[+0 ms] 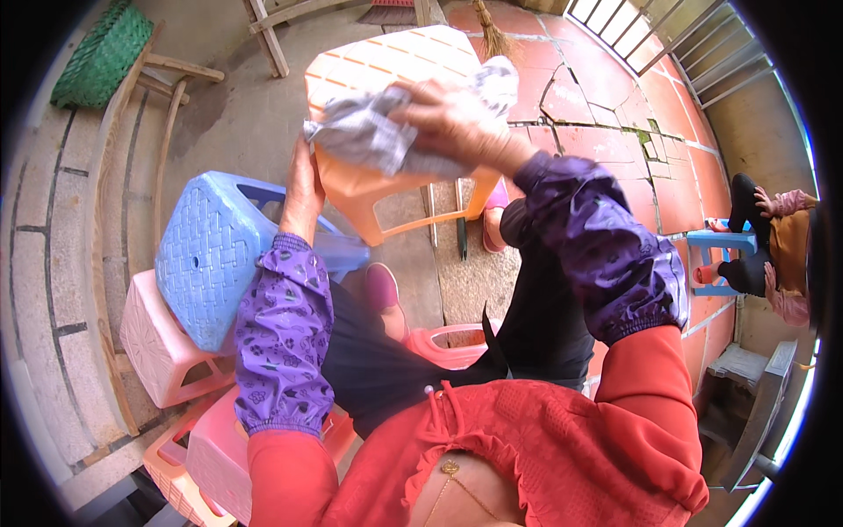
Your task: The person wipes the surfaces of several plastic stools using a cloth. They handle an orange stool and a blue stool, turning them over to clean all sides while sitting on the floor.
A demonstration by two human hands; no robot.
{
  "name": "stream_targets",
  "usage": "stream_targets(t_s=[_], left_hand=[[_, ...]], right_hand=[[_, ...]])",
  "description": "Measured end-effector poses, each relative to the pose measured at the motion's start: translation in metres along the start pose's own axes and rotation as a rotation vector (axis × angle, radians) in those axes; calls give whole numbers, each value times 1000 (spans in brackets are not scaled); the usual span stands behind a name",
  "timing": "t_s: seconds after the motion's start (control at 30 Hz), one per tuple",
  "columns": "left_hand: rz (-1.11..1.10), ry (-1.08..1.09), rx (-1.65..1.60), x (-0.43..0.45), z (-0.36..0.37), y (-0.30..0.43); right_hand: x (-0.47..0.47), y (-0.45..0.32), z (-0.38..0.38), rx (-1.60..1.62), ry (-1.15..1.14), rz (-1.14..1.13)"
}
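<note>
An orange plastic stool is held up before me, its pale, slatted seat facing up. My left hand grips the stool's near left corner, beside the edge of a grey-and-white cloth. My right hand is blurred and presses on the crumpled cloth, which lies across the near part of the seat and hangs over its edge. The fingertips are partly lost in the blur and the folds. A blue plastic stool with a woven-pattern seat leans beside my left forearm.
Pink stools and an orange stool stand at lower left. A wooden bench frame and green woven basket are at left. A broom lies beyond the held stool. Another person sits at far right near a blue stool.
</note>
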State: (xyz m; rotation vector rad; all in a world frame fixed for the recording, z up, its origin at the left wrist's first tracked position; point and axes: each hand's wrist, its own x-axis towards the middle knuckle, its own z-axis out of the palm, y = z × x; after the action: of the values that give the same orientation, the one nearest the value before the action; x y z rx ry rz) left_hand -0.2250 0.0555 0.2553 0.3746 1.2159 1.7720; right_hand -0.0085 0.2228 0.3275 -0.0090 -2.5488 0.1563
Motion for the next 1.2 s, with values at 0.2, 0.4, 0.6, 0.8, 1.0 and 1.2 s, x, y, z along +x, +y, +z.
stream_targets(t_s=[0.2,0.4,0.6,0.8,1.0,1.2], left_hand=[[179,131,207,-9,13,2],[819,361,678,-100,67,-10],[-80,-315,680,-120,107,-124],[-151,-178,281,-59,128,-127],[-68,-133,224,-38,115,-112],[22,-252,-140,10,114,-32]], right_hand=[[-63,124,14,208,395,741],[-90,140,50,800,245,916],[-64,117,41,919,358,994],[-55,132,57,747,452,968],[-22,98,12,904,622,714],[31,41,-6,640,569,537]])
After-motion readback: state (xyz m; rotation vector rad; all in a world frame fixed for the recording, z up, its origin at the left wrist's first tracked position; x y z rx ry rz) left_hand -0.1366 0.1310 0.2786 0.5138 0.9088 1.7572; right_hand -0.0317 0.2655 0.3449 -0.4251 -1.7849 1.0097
